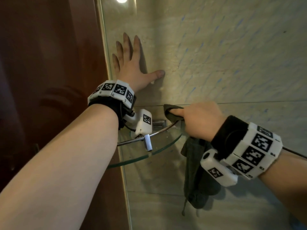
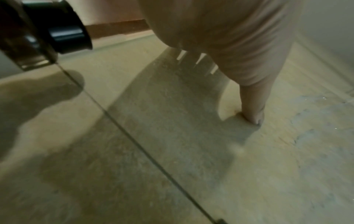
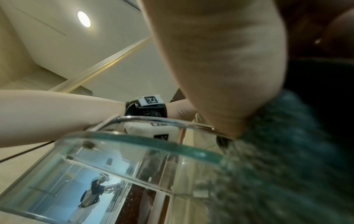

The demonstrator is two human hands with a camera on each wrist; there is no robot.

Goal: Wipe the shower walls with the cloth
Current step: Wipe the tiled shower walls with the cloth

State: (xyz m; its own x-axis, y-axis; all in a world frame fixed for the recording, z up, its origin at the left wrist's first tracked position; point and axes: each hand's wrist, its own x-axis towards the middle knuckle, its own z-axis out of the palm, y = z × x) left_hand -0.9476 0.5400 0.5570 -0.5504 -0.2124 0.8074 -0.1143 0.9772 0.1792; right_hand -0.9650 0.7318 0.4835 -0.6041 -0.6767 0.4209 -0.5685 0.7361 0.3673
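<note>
My left hand (image 1: 131,63) lies flat on the beige tiled shower wall (image 1: 224,55), fingers spread and straight, near the corner by the glass panel; its thumb (image 2: 252,106) touches the tile. My right hand (image 1: 197,118) grips a dark grey-green cloth (image 1: 196,176) and presses part of it against the wall just above the glass corner shelf (image 1: 149,153). The rest of the cloth hangs down below the wrist. In the right wrist view the fuzzy cloth (image 3: 287,166) fills the lower right beside the shelf edge (image 3: 153,144).
A chrome rail (image 1: 159,130) runs round the shelf, right under my right hand. The glass shower panel (image 1: 114,146) stands at the left, with a brown wooden door (image 1: 41,80) behind it. A grout line (image 1: 249,102) crosses the wall at the height of my right hand.
</note>
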